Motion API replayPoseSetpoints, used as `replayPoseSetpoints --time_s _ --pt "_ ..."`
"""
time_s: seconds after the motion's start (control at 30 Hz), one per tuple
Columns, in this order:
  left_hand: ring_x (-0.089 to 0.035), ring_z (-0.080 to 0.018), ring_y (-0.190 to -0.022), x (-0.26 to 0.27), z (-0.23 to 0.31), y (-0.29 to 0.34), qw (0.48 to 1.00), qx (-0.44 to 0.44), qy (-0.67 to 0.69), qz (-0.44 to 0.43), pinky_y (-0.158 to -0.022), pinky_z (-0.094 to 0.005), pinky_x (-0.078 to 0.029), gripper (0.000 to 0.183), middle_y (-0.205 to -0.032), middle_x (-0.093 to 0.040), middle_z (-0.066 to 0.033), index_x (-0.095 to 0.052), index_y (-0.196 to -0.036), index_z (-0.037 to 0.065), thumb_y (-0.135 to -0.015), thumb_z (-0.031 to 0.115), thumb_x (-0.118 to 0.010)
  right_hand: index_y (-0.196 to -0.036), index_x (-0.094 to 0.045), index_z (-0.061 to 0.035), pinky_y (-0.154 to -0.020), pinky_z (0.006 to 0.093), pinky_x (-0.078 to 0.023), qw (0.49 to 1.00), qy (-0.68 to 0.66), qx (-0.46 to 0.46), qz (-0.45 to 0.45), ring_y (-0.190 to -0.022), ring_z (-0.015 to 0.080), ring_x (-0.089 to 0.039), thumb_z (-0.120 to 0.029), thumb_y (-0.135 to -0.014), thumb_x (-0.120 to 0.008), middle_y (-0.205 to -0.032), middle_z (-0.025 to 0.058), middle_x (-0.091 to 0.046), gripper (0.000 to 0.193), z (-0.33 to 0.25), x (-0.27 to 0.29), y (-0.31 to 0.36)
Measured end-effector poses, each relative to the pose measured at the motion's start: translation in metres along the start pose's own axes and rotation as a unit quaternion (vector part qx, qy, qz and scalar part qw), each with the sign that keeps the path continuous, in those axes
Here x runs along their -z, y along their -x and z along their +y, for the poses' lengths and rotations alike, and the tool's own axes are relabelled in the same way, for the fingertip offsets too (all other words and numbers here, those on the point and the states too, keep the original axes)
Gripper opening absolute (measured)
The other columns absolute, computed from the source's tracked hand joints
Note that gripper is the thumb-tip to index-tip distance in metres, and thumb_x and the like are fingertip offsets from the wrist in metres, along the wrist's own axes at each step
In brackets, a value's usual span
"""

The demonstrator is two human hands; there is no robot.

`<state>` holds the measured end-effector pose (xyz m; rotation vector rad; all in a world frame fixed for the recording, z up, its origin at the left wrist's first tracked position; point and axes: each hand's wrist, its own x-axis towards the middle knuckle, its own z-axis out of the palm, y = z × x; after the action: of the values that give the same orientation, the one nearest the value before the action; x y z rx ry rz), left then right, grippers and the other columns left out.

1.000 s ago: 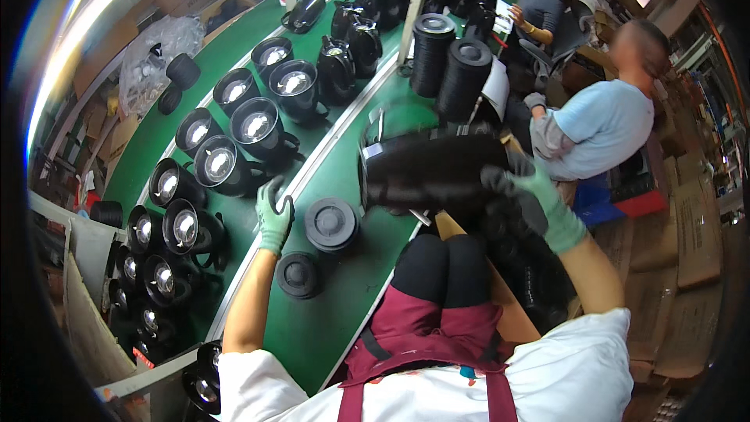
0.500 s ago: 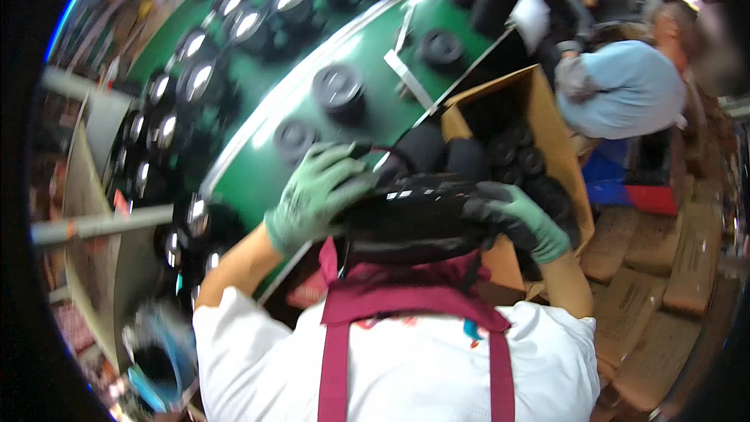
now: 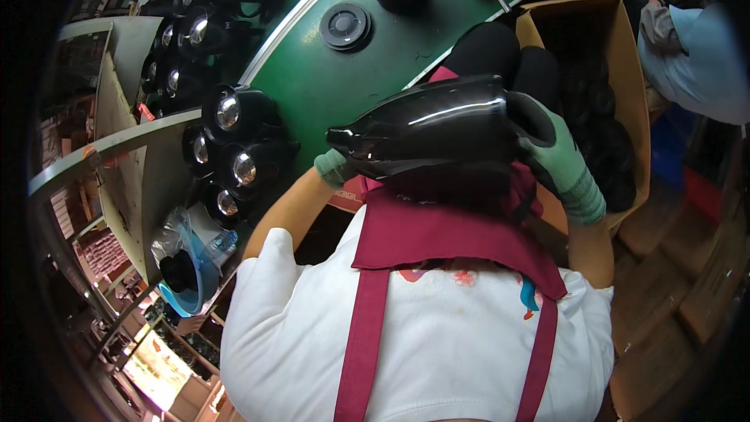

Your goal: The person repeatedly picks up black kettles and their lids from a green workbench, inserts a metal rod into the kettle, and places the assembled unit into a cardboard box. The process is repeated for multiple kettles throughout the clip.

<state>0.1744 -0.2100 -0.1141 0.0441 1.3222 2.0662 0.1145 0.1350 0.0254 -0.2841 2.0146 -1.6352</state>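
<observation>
Two round caps [image 3: 345,26] on green table [image 3: 328,94], cardboard box [image 3: 617,55]

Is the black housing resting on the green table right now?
No: both gloved hands, left and right, hold the black housing up over the person's lap, off the green table.

The left hand [image 3: 334,167] was mostly hidden behind the glossy black housing [image 3: 428,126], so only a bit of green glove showed. The right hand [image 3: 556,158] covered the housing's wider end. The cardboard box [image 3: 617,39] held dark parts too dim to tell apart. A co-worker's sleeve [image 3: 695,62] was cut off at the right edge.
</observation>
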Motion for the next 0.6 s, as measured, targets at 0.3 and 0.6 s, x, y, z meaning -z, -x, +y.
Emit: replayPoseSetpoints --time_s 0.3,0.6 --pt "-0.056 -0.0207 -0.123 0.0 -0.027 -0.009 0.981 -0.119 -0.102 0.116 -0.107 -0.0354 -0.046 0.054 -0.136 -0.06 -0.0099 -0.053 -0.14 0.005 -0.091 0.019 -0.072 -0.135 -0.06 -0.0054 -0.084 0.0304 -0.053 0.995 0.034 0.068 -0.059 -0.094 0.0176 -0.066 -0.036 -0.094 -0.067 -0.115 0.0113 -0.068 0.052 -0.014 0.002 -0.172" --pt "-0.054 -0.0248 -0.127 -0.007 -0.04 0.003 0.928 -0.187 -0.226 0.23 -0.108 -0.0385 -0.045 0.059 -0.137 -0.058 -0.012 -0.052 -0.141 0.005 -0.089 0.024 -0.074 -0.154 -0.039 -0.0339 -0.107 0.0649 -0.034 0.777 0.626 0.044 0.046 -0.136 0.0526 -0.035 -0.069 -0.068 -0.075 -0.157 0.0242 -0.03 0.1 0.025 -0.066 -0.332"
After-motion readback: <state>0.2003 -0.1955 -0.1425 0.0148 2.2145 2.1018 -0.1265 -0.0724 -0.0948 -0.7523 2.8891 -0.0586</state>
